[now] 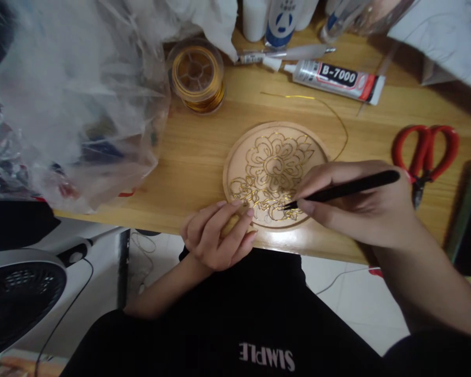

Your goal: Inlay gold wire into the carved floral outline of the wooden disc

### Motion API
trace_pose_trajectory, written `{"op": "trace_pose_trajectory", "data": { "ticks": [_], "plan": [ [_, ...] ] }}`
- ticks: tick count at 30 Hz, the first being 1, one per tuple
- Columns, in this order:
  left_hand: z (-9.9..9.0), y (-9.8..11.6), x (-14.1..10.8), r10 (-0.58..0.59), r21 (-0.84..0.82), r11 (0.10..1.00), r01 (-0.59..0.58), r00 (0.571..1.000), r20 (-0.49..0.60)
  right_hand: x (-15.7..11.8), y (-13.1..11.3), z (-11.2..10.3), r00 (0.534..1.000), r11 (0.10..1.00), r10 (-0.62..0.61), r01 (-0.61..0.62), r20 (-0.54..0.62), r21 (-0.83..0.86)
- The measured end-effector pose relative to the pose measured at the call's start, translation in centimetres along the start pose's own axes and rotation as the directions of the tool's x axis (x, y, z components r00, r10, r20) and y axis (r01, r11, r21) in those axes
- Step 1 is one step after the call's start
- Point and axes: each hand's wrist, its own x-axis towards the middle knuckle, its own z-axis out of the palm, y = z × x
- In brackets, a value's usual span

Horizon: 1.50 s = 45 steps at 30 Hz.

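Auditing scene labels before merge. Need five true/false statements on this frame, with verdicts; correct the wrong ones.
1. Gold-coloured wire outlines a flower on a round, pale wooden board. True.
2. The left hand grips a tool with red looped handles. False: that hand is at the board's near-left edge; the tool lies right of the board.
3. The right hand holds slim black tweezers. True.
4. The clear plastic spool of gold-coloured wire is right of the board. False: it is beyond the board, to the left.
5. The silver tube labelled B-7000 lies beyond the board, its red-and-black end to the right. True.
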Motion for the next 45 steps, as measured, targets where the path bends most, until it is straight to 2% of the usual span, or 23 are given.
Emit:
{"op": "trace_pose_trajectory", "data": {
  "ticks": [3,9,14,16,18,19,20,22,24,25,26,27,29,30,34,37,39,42,45],
  "plan": [
    [-0.3,0.1,0.4,-0.046,-0.048,0.998,0.046,0.999,-0.002,0.3,0.2,0.1,0.998,1.000,0.014,-0.013,-0.067,0.003],
    [-1.5,0.4,2.1,-0.275,-0.321,0.906,0.276,0.960,0.052,0.6,1.1,0.0,0.993,0.998,0.006,0.002,-0.115,0.067],
    [-2.0,0.2,2.4,-0.314,-0.426,0.847,0.318,0.946,0.081,0.8,1.4,-0.3,0.986,0.996,-0.012,0.027,-0.167,0.085],
    [-2.3,0.2,2.4,-0.344,-0.512,0.782,0.357,0.931,0.123,0.8,1.4,-0.4,0.982,0.995,-0.033,0.051,-0.186,0.091],
    [-2.6,0.3,2.6,-0.420,-0.623,0.638,0.452,0.883,0.211,0.8,1.2,-0.4,0.980,0.991,-0.053,0.075,-0.194,0.107],
    [-2.8,0.5,2.8,-0.471,-0.676,0.527,0.514,0.839,0.271,0.7,1.1,-0.4,0.979,0.989,-0.058,0.083,-0.196,0.121],
    [-3.0,0.7,3.1,-0.525,-0.717,0.386,0.580,0.778,0.346,0.7,1.0,-0.4,0.978,0.986,-0.060,0.088,-0.198,0.139],
    [-3.5,1.4,3.8,-0.583,-0.740,0.045,0.671,0.619,0.527,0.5,0.9,-0.3,0.977,0.978,-0.056,0.095,-0.204,0.187],
    [-3.9,2.1,4.6,-0.538,-0.683,-0.295,0.668,0.475,0.697,0.3,0.7,-0.2,0.975,0.965,-0.053,0.104,-0.214,0.239],
    [-4.1,2.5,5.1,-0.489,-0.634,-0.428,0.644,0.425,0.762,0.2,0.6,-0.2,0.974,0.958,-0.057,0.116,-0.220,0.263],
    [-4.4,3.0,5.5,-0.434,-0.582,-0.529,0.617,0.392,0.811,0.0,0.3,-0.2,0.971,0.950,-0.066,0.132,-0.231,0.284],
    [-4.7,3.3,6.0,-0.383,-0.538,-0.599,0.593,0.378,0.843,-0.2,0.0,-0.3,0.966,0.941,-0.076,0.151,-0.247,0.304],
    [-5.4,4.0,7.0,-0.287,-0.470,-0.670,0.574,0.384,0.878,-0.7,-1.2,-0.5,0.954,0.921,-0.118,0.209,-0.276,0.330],
    [-5.8,4.2,7.5,-0.242,-0.451,-0.682,0.576,0.404,0.882,-1.0,-2.1,-0.7,0.946,0.910,-0.158,0.251,-0.284,0.329],
    [-7.5,4.6,9.5,-0.115,-0.486,-0.655,0.579,0.558,0.822,-3.0,-6.2,-0.5,0.886,0.867,-0.360,0.433,-0.292,0.246],
    [-8.4,4.6,10.8,-0.074,-0.535,-0.621,0.574,0.636,0.768,-4.4,-8.4,0.7,0.796,0.863,-0.361,0.483,-0.487,0.149],
    [-8.7,4.7,11.4,-0.048,-0.546,-0.618,0.565,0.667,0.744,-5.0,-9.2,1.5,0.742,0.871,-0.336,0.479,-0.579,0.108],
    [-8.9,4.8,11.7,0.005,-0.547,-0.634,0.547,0.710,0.704,-5.4,-9.5,2.3,0.687,0.872,-0.340,0.487,-0.642,0.060],
    [-9.2,4.8,11.6,0.021,-0.544,-0.631,0.553,0.713,0.701,-5.7,-9.7,2.6,0.675,0.880,-0.347,0.474,-0.652,0.023]
  ]
}}
